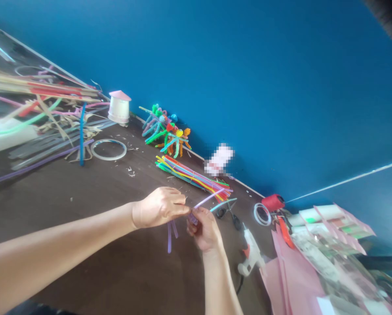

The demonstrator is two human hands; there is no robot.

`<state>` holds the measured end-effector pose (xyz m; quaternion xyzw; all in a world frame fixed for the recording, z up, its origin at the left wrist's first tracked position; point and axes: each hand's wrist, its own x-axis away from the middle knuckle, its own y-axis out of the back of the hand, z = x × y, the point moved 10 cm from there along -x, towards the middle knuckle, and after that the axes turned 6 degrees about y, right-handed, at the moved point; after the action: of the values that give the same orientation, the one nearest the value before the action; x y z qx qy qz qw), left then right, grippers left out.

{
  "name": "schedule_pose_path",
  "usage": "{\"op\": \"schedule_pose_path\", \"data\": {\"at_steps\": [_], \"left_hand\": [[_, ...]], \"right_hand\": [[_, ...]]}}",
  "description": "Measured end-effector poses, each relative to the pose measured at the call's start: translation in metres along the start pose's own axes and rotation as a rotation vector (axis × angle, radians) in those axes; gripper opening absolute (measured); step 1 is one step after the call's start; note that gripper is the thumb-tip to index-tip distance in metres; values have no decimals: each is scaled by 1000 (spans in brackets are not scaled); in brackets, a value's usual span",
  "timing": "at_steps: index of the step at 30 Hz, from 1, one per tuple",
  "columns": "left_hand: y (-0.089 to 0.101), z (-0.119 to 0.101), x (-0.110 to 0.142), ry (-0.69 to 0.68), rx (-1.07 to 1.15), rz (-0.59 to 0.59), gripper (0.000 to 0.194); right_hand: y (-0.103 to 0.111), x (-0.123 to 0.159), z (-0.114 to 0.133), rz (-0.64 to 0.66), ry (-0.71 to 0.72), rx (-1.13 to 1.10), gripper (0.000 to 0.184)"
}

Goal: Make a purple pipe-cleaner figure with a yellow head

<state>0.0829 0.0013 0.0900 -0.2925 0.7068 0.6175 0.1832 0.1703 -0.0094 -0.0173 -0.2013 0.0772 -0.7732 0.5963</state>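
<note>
Between my two hands, above the dark table, is a purple pipe cleaner [209, 198] with a coiled part and loose ends hanging below. My left hand [164, 206] comes in from the left, its fingers closed in a pinch on the pipe cleaner. Wrapped round the coiled part is my right hand [204, 227], fingers curled and closed. The fingertips of both hands nearly meet. Just beyond lies a bundle of coloured pipe cleaners [192, 175]. A pair of scissors [230, 212] rests to the right of my right hand.
Small pipe-cleaner figures [171, 133] stand along the blue wall. A white cup with a pink cone top [119, 107] is behind. Strips and sticks [51, 87] pile up at left near a ring [109, 149]. A glue gun [251, 251] and pink sheets [297, 280] lie right.
</note>
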Motion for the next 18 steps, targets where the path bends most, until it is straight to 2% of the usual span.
{"op": "schedule_pose_path", "data": {"at_steps": [3, 5, 9, 13, 18], "left_hand": [[5, -4, 3, -23, 84, -69, 19], [7, -1, 4, 23, 188, -120, 17], [0, 25, 6, 295, 451, -198, 17], [-10, 47, 10, 520, 492, -200, 17], [-17, 56, 14, 598, 368, -115, 18]], "right_hand": [[-14, 6, -7, 79, -111, -195, 18], [-18, 7, -4, 97, -98, -270, 18], [-11, 1, 2, 20, 40, -276, 21], [2, -4, 5, -127, 162, -68, 23], [6, 4, 31, -249, 378, 390, 15]]}}
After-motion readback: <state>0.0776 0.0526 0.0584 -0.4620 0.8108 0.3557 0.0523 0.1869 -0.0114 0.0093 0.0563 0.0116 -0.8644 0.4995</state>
